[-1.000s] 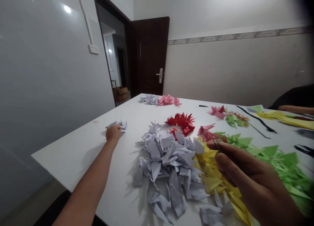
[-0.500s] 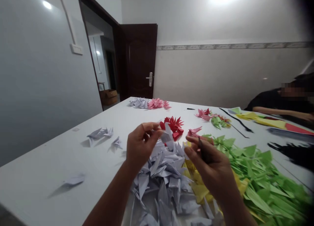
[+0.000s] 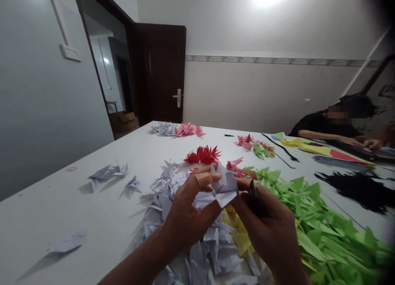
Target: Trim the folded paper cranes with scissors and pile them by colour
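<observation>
A white folded paper crane (image 3: 224, 186) is held up between both hands, its folds spread apart. My left hand (image 3: 193, 204), with a tan strip round a finger, pinches its left side between thumb and fingers. My right hand (image 3: 267, 221) grips its right edge with fingertips and thumb. Within the right hand's curled fingers is also a dark, slim object (image 3: 253, 196), whose kind I cannot make out. Below the hands lies a heap of white paper cranes (image 3: 173, 186). Yellow folded papers (image 3: 242, 237) show partly beneath the right hand.
Green folded papers (image 3: 324, 231) are heaped at right. Red (image 3: 205, 154) and pink (image 3: 187, 129) ones lie farther back. Loose white cranes (image 3: 106, 171) are at left. Black cords (image 3: 354, 188) and coloured sheets (image 3: 336, 152) lie at right, near another person (image 3: 321, 124).
My hands have come together on the crane, which now shows more opened out. The right fingers have moved onto its edge. The view has swung to the right.
</observation>
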`<state>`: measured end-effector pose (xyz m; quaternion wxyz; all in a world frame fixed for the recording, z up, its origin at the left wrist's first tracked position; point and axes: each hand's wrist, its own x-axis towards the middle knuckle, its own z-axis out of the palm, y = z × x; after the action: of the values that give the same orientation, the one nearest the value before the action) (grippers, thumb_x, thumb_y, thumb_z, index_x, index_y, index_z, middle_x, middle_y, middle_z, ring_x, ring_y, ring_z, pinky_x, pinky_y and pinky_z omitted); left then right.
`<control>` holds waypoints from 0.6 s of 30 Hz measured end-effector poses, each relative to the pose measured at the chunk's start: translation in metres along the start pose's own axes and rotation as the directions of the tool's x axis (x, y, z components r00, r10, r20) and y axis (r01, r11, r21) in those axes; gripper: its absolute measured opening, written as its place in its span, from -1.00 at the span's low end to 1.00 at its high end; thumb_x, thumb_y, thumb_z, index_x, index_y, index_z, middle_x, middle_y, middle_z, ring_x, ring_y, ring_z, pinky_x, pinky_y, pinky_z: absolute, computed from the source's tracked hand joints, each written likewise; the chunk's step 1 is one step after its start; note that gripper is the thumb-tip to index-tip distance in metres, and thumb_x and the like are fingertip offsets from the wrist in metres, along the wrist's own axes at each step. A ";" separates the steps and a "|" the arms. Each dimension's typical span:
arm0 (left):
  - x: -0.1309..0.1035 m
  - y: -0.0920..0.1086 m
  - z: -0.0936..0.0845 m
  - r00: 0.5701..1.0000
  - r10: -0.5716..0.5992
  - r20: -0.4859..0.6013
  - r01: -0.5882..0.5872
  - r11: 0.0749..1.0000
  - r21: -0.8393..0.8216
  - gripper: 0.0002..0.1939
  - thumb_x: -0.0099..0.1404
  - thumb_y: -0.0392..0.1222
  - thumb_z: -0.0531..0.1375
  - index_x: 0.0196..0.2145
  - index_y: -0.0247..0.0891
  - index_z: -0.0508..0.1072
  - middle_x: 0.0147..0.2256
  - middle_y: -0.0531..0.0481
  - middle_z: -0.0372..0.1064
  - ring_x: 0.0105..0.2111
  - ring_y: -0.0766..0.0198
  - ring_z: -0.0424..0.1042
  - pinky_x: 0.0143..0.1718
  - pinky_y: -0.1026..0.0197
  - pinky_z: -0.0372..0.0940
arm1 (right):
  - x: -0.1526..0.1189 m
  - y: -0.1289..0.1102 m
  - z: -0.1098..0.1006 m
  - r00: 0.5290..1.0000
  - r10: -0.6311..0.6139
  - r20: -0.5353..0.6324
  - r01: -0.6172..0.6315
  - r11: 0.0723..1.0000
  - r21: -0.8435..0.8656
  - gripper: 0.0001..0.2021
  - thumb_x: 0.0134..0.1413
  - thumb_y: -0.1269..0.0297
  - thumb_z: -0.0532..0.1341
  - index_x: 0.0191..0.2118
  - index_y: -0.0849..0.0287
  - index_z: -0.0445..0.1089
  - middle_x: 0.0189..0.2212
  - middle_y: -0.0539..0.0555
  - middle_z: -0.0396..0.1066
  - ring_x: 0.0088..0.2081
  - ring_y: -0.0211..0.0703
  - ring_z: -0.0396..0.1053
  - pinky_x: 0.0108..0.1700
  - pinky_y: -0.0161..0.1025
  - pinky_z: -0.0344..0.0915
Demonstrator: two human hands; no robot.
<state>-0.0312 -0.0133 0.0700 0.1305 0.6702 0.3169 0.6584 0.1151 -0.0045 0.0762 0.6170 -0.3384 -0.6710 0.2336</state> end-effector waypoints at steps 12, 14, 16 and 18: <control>0.006 -0.007 -0.010 0.992 0.039 -0.119 -0.031 0.997 0.068 -0.40 0.15 -0.48 0.16 0.11 -0.06 0.22 -0.25 0.02 0.45 -0.37 0.37 0.43 -0.26 0.26 0.39 | -0.009 -0.030 -0.028 0.971 -0.155 0.184 0.204 0.935 -0.291 -0.69 0.11 0.21 0.20 -0.01 -0.02 0.43 -0.17 0.08 0.52 -0.23 -0.08 0.50 -0.23 -0.24 0.47; 0.006 -0.007 -0.010 0.993 0.051 -0.106 -0.044 0.997 0.067 -0.37 0.14 -0.48 0.16 0.13 -0.05 0.19 -0.25 0.02 0.44 -0.38 0.37 0.42 -0.28 0.28 0.39 | -0.009 -0.027 -0.026 0.959 -0.159 0.236 0.232 0.917 -0.325 -0.71 0.10 0.22 0.21 -0.03 0.02 0.44 -0.19 0.08 0.53 -0.25 -0.07 0.52 -0.24 -0.24 0.48; 0.005 -0.006 -0.009 0.993 0.084 -0.084 -0.078 0.994 0.075 -0.34 0.14 -0.48 0.15 0.14 -0.03 0.17 -0.24 0.02 0.44 -0.35 0.37 0.42 -0.30 0.31 0.38 | -0.008 -0.023 -0.022 0.957 -0.173 0.235 0.252 0.895 -0.367 -0.72 0.10 0.22 0.21 -0.05 0.06 0.45 -0.19 0.10 0.54 -0.25 -0.06 0.52 -0.23 -0.21 0.48; 0.004 -0.006 -0.009 0.992 0.114 -0.057 -0.109 0.990 0.090 -0.33 0.14 -0.49 0.14 0.15 -0.01 0.15 -0.23 0.02 0.42 -0.31 0.35 0.43 -0.30 0.31 0.38 | -0.007 -0.019 -0.018 0.960 -0.190 0.208 0.261 0.876 -0.406 -0.73 0.11 0.22 0.20 -0.07 0.10 0.46 -0.20 0.11 0.54 -0.25 -0.06 0.52 -0.21 -0.19 0.48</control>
<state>-0.0411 -0.0090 0.0704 0.0546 0.6712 0.3110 0.6707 0.1299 -0.0236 0.0876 0.4938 -0.3652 -0.7885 0.0329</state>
